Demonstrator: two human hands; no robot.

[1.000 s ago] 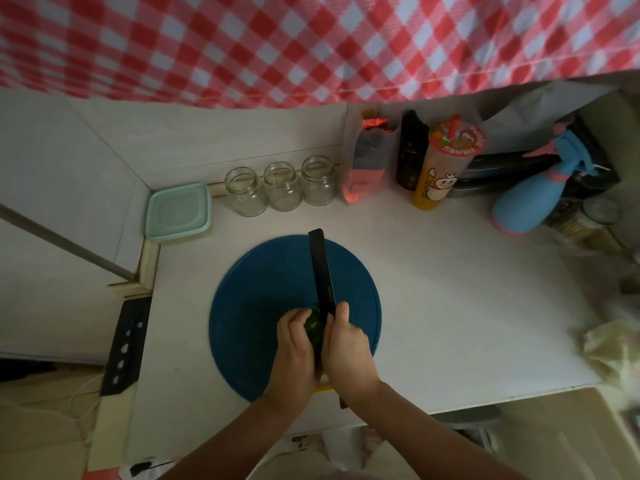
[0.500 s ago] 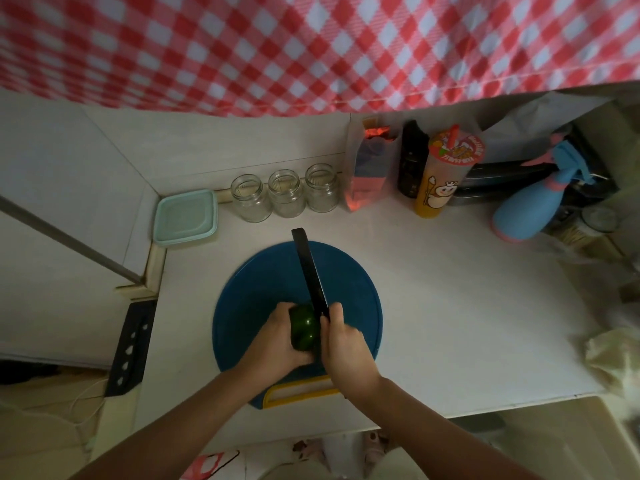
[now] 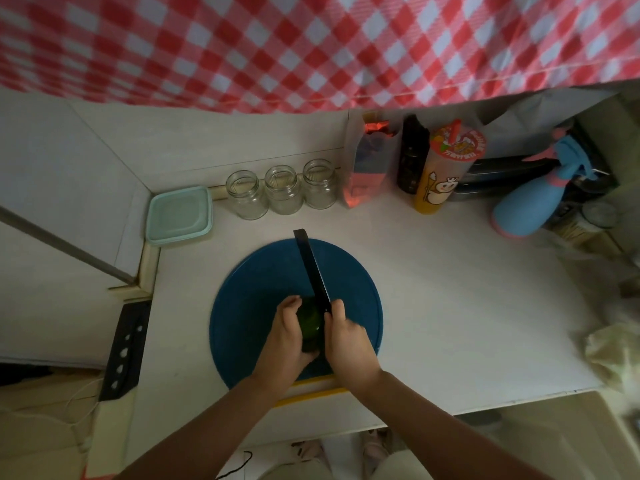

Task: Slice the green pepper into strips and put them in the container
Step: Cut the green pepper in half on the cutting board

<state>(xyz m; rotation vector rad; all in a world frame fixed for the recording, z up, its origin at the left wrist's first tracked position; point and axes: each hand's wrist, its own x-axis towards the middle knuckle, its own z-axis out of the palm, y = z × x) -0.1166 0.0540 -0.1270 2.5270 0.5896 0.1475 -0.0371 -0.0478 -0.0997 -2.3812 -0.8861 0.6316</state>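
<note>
Green pepper sits on the near middle of the round blue cutting board, and on my feed it is pinned between the two hands. The left hand curls round its left side, fingers bent over the top and gripping it, so only a dark glossy patch of green shows. The right hand is closed round the handle of the knife. The handle itself is hidden under the fist, and one finger stretches forward by the base of the blade. The dark blade runs away from me, leaning a little to the left, and its squared tip reaches just past the far rim of the board. Its near end lies along the right side of the pepper (whether the edge is in the flesh, I cannot tell in this light). A yellow grip on the board peeks out at the near edge between the forearms. The board lies on a pale counter. At the counter's far left corner sits the container, pale teal with its lid on, well apart from the board. To its right three glass jars stand in a row. Beyond them come a foil snack bag, a dark bottle, a yellow printed cup with a straw, and a tilted blue spray bottle. A red-and-white checked cloth hangs across the far side.
</note>
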